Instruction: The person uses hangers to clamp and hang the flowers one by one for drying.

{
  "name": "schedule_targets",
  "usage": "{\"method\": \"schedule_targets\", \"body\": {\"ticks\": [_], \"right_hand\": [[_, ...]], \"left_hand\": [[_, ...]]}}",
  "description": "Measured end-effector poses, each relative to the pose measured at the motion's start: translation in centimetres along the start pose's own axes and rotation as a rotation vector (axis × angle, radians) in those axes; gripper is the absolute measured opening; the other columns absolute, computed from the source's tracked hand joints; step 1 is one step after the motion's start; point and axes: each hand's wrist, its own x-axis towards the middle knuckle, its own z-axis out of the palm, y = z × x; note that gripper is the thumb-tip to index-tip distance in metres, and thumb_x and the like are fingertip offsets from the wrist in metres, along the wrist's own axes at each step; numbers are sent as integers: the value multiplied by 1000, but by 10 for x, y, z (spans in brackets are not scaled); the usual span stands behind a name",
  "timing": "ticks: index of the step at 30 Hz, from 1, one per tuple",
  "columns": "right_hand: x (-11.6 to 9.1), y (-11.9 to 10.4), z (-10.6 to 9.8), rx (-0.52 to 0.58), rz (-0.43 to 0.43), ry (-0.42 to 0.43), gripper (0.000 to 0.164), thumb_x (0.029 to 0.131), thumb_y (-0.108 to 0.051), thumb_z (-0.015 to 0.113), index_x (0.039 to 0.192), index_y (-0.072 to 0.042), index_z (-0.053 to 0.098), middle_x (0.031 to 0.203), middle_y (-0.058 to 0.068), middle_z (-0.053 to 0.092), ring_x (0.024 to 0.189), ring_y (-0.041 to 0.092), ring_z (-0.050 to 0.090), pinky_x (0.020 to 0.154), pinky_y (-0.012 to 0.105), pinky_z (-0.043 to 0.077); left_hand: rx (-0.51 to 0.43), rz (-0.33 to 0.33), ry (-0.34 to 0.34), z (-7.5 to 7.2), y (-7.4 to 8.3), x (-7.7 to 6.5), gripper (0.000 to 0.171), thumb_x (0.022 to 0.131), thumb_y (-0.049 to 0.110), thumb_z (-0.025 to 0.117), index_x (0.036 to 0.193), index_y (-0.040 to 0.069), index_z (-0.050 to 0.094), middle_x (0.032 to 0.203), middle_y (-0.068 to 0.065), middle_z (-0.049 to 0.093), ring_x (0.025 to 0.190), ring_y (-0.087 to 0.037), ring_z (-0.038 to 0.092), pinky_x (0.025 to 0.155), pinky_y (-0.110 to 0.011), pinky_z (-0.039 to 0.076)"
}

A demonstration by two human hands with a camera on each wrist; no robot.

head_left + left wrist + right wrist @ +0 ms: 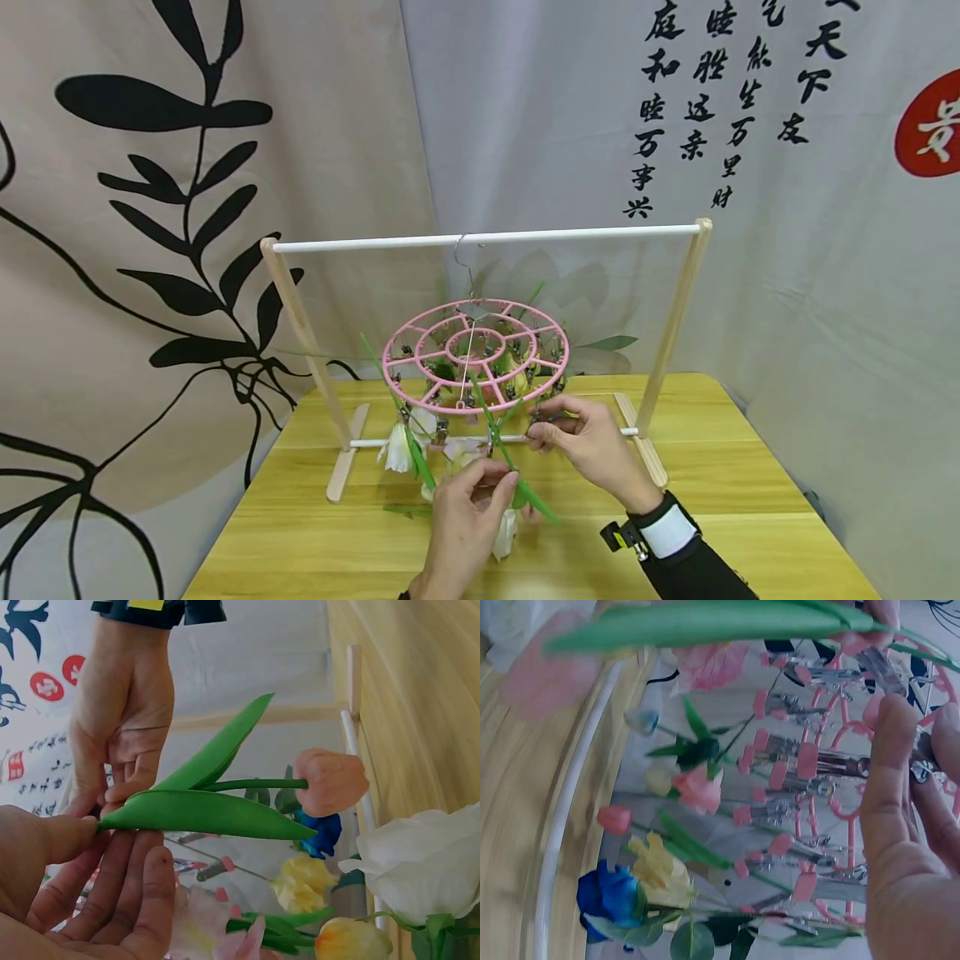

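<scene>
My left hand (468, 517) pinches the stem of an artificial tulip between thumb and fingers, below the front of a round pink hanging clip rack (450, 408). The tulip has a peach-pink head (330, 782) and two long green leaves (210, 812); it lies sideways in the left wrist view, head pointing away from the hand. At the rack's right front edge, my right hand (588, 442) pinches a metal clip (924, 750) between thumb and forefinger. In the right wrist view the stem end and the left fingertips are close to the clips.
The rack hangs by a hook from the white crossbar (562, 234) of a wooden stand (678, 312) on a wood-grain table (735, 533). Several artificial flowers hang head-down from its clips, including a blue rose (604, 900), a yellow flower (660, 874) and a white flower (424, 862).
</scene>
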Motion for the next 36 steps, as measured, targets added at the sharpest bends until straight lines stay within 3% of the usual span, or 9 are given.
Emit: {"method": "schedule_targets", "body": {"ticks": [6, 9, 13, 19, 25, 31, 36], "right_hand": [[3, -5, 14, -11, 16, -2, 13, 108, -8, 83, 120, -4, 81, 105, 17, 88, 87, 15, 87, 77, 37, 74], [4, -8, 21, -33, 19, -4, 13, 106, -11, 86, 119, -7, 83, 106, 13, 89, 88, 14, 87, 77, 34, 73], [7, -12, 30, -47, 11, 7, 13, 103, -13, 90, 115, -12, 84, 108, 9, 89, 89, 14, 87, 78, 32, 72], [11, -14, 43, -45, -5, 6, 12, 104, -14, 90, 113, -12, 83, 104, 7, 89, 86, 18, 88, 75, 33, 72], [15, -14, 56, -70, -19, 21, 17, 103, -17, 92, 111, -5, 83, 100, 7, 89, 82, 23, 86, 71, 28, 69], [18, -15, 62, -105, -57, 52, 10, 103, -14, 91, 105, -7, 84, 97, 6, 89, 78, 20, 84, 67, 27, 66], [20, -15, 65, -134, -72, 75, 7, 103, -14, 91, 103, -12, 84, 98, 5, 89, 76, 20, 82, 65, 26, 63]], "left_hand": [[-1, -10, 35, 0, -3, 1, 9, 110, 26, 85, 110, 17, 85, 104, 5, 87, 94, -14, 85, 89, -23, 71], [-14, 0, 65, 0, -5, 1, 2, 109, 21, 86, 109, 21, 84, 105, 7, 85, 97, -13, 85, 91, -25, 71], [-10, 54, 116, -1, -8, -1, 14, 106, 12, 88, 108, 25, 84, 104, 8, 85, 97, -9, 84, 90, -26, 72], [29, 129, 146, -2, -16, -3, 11, 107, 11, 87, 109, 21, 84, 104, 6, 85, 96, -9, 84, 89, -26, 72], [48, 138, 199, -4, -20, -3, 13, 107, 8, 86, 108, 20, 81, 102, 7, 85, 96, -8, 84, 87, -27, 73], [65, 128, 254, -7, -25, -2, 10, 107, 8, 85, 107, 16, 80, 103, 2, 86, 96, -13, 85, 85, -27, 73], [136, 111, 274, -11, -28, -1, 7, 108, 7, 84, 108, 12, 79, 104, -1, 87, 98, -20, 87, 85, -28, 73]]}}
